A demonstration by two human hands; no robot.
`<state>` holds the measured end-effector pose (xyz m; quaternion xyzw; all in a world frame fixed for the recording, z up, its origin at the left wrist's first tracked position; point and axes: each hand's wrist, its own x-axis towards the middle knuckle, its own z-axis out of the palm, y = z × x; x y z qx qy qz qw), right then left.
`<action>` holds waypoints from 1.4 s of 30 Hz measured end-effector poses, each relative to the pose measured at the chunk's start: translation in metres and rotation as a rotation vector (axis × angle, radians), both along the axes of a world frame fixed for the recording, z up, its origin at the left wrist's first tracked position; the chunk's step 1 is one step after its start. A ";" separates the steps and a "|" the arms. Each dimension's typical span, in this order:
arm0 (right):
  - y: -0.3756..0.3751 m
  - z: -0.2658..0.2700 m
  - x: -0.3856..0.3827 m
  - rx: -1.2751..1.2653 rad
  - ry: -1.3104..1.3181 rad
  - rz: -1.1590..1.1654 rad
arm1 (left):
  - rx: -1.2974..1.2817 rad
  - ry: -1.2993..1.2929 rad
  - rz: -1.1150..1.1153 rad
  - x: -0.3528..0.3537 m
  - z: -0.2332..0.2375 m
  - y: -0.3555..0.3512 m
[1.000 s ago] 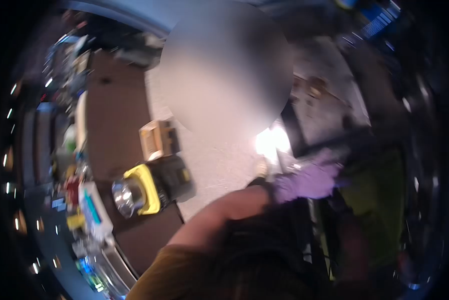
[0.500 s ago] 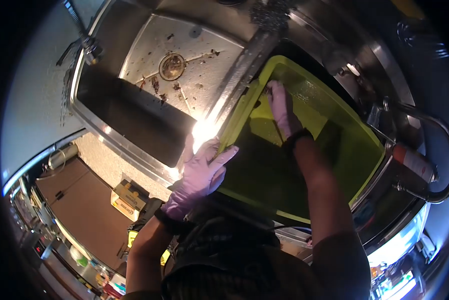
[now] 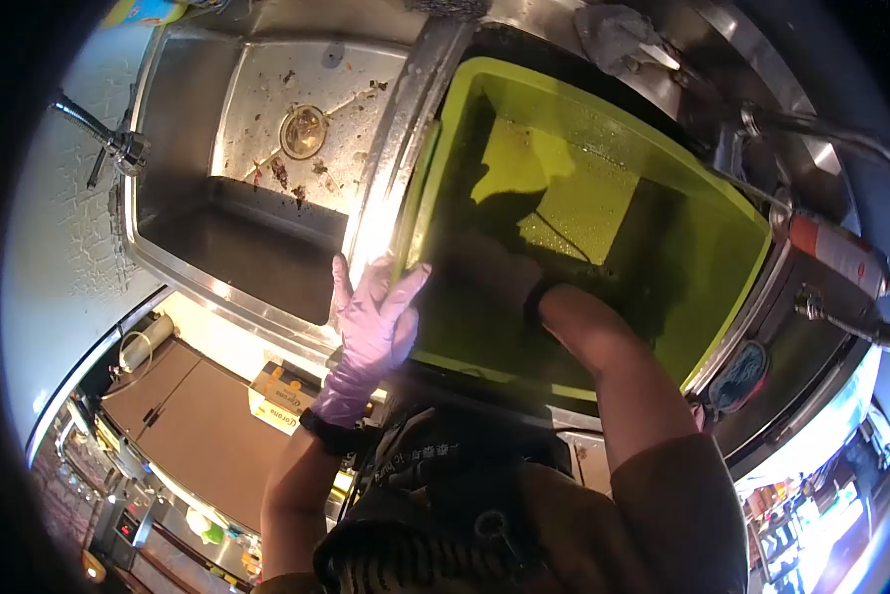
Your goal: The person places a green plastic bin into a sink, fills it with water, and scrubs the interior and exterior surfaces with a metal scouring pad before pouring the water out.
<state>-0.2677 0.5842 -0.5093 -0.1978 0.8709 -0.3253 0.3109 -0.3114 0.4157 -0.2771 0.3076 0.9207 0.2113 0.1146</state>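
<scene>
A green plastic tub [image 3: 747, 297] stands tilted in the right sink basin. My left hand [image 3: 375, 317], in a pink glove, rests at the tub's left rim and the metal divider, its fingers spread. My right hand [image 3: 489, 272] reaches down inside the tub near its left wall; shadow darkens it, and its fingers and anything in them cannot be made out. Water drops and a dark shadow show on the tub's lit inner surface.
On the left, a steel basin [image 3: 257, 233] has brown food scraps around its drain [image 3: 304, 132]. A faucet [image 3: 128, 151] is at the far left. A bottle with a red band [image 3: 836, 255] lies to the right. A Corona box [image 3: 278, 394] sits below the sink's edge.
My right hand has moved down and toward the near left side of the tub, into shadow. My left hand stays at the rim. The whole view has shifted a little.
</scene>
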 end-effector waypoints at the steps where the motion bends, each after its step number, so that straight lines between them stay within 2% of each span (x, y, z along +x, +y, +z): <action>1: 0.005 0.006 -0.001 -0.029 -0.020 -0.008 | -0.020 -0.006 -0.001 -0.001 0.001 0.001; 3: 0.015 0.019 -0.008 -0.088 -0.049 -0.007 | -0.002 0.007 0.006 0.000 0.002 0.002; 6: 0.042 0.055 0.007 0.085 -0.006 0.036 | -0.001 0.036 0.003 -0.001 0.005 0.003; 8: 0.091 0.081 0.027 0.281 0.037 0.267 | -0.002 0.036 0.012 0.001 0.004 0.003; 11: 0.106 0.022 0.083 0.708 0.105 0.251 | -0.020 0.006 0.023 0.003 0.005 0.002; 14: 0.080 0.011 0.061 0.024 0.008 -0.321 | -0.014 0.026 0.018 0.001 0.003 0.002; 16: 0.039 0.005 0.020 -0.108 -0.029 -0.500 | -0.002 0.051 0.007 0.001 0.000 0.001; 18: 0.006 0.038 -0.019 0.280 -0.161 0.000 | 0.018 0.081 -0.017 0.001 -0.003 0.000; 21: -0.003 0.064 -0.019 0.274 -0.060 -0.034 | -0.002 0.050 0.005 0.001 -0.001 0.001; 24: 0.010 0.053 -0.003 0.176 0.209 0.042 | 0.014 0.020 0.038 0.002 0.000 0.000; 27: 0.044 0.038 0.011 0.219 0.002 0.173 | 0.008 -0.025 0.034 0.000 0.004 0.001; 29: 0.100 0.072 0.042 0.073 -0.037 -0.023 | -0.005 -0.036 0.034 0.000 0.007 0.001; 33: 0.205 0.031 0.142 0.465 -0.184 0.192 | 0.004 -0.005 0.019 0.000 0.006 0.000; 36: 0.202 0.024 0.159 0.400 -0.224 -0.038 | -0.021 0.000 0.010 0.002 0.007 0.002; 38: 0.161 0.041 0.120 0.431 -0.262 -0.025 | -0.021 0.014 0.024 -0.003 0.009 0.003; 39: 0.139 0.035 0.101 0.260 -0.381 -0.106 | -0.026 0.004 0.025 -0.001 0.011 0.004; 41: 0.130 0.041 0.081 0.101 -0.461 -0.184 | -0.003 0.007 0.020 0.000 0.012 0.005; 42: 0.129 0.053 0.081 0.107 -0.436 -0.178 | -0.008 0.002 0.019 0.001 0.011 0.004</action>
